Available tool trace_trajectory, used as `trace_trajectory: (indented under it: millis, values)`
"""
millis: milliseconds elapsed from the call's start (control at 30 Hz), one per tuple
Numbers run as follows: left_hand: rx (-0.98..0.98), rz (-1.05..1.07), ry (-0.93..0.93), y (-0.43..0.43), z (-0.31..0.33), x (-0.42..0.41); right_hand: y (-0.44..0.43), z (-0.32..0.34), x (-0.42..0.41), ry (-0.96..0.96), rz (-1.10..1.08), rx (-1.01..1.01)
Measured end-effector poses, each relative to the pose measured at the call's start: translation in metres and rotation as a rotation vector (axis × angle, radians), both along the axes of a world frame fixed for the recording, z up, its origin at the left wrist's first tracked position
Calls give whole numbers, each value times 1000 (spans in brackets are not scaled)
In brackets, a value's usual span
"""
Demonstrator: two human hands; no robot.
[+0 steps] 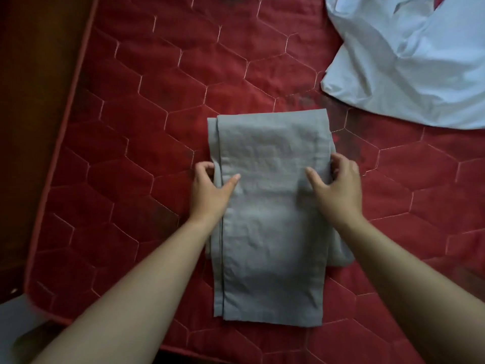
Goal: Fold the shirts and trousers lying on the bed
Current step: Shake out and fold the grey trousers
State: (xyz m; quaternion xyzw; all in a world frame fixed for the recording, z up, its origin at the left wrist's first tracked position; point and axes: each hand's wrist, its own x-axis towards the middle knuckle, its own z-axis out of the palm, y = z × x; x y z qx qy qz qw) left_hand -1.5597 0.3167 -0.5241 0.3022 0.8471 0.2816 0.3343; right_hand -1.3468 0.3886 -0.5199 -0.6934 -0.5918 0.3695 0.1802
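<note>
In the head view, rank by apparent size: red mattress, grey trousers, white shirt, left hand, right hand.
1. red mattress
2. grey trousers
3. white shirt, cut off by the frame, so only its visible part ranks here
4. left hand and right hand: look alike, not ranked

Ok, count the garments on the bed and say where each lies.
2. The grey trousers lie folded in the middle, the left hand and right hand gripping their side edges. The white shirt lies crumpled at the far right. Others may lie out of view.
</note>
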Motion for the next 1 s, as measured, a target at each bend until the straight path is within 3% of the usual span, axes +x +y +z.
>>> trace_trajectory:
  millis: [133, 233, 500, 700, 800, 900, 1000]
  values:
    - [37, 105, -120, 8, 8, 6, 12, 4, -14, 150, -73, -65]
    - [212, 123, -178, -2, 26, 16, 2, 12, -10, 169, -139, -55]
    - [341, 8, -114, 8, 72, 10, 12, 36, 6, 106, -180, 50]
    - [446, 80, -104, 37, 80, 7, 31, 43, -6, 252, -259, 98]
    - [433, 117, -138, 52, 69, 8, 39, 36, -18, 354, -250, -11]
    - [336, 109, -150, 62, 55, 3, 36, 29, -25, 312, -207, -176]
    - [305, 61, -114, 75, 50, -8, 38, 32, -26, 350, -249, -72]
